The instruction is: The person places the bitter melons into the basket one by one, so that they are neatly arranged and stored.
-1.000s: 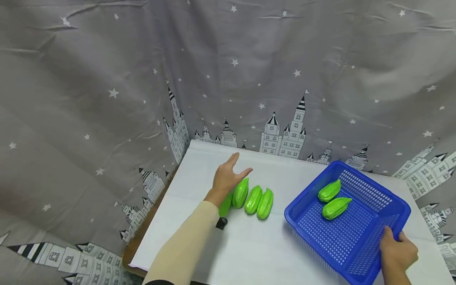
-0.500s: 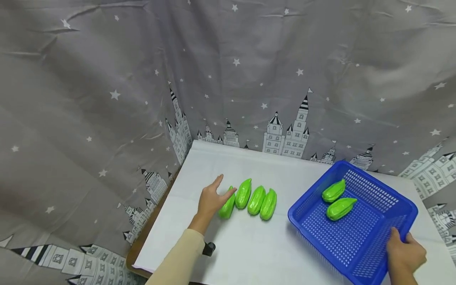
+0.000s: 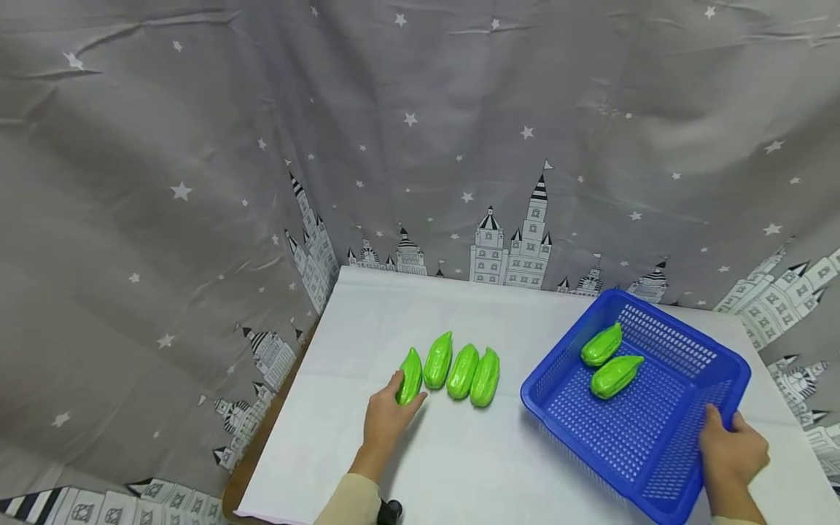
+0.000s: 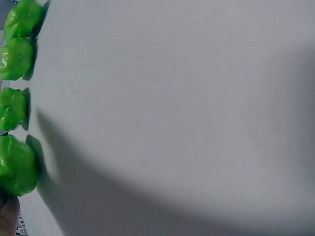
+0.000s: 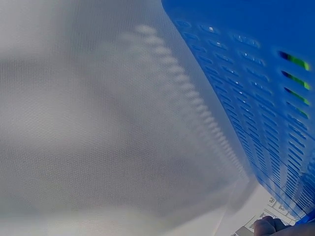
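My left hand (image 3: 386, 417) is at the leftmost of several glossy green ridged vegetables with pointed tips, its fingers along the left side of that vegetable (image 3: 410, 378) and the thumb spread at its lower right. In the left wrist view the lobed end of this green vegetable (image 4: 17, 166) shows, with a fingertip (image 4: 9, 216) right beside it. My right hand (image 3: 731, 448) grips the right rim of a blue plastic basket (image 3: 630, 445), fingers over the edge. Inside the basket lie two of the same vegetables, one green vegetable (image 3: 617, 376) nearer than the other.
To the right of my left hand three more green vegetables (image 3: 437, 361) lie in a row on the white-covered table (image 3: 485, 467). Behind the table hangs a grey curtain (image 3: 420, 146) printed with castles and stars. The table's brown edge (image 3: 262, 445) shows at left.
My left hand has come down and back from above the row to the leftmost vegetable. The right hand stays on the basket rim, and the head view has shifted slightly.
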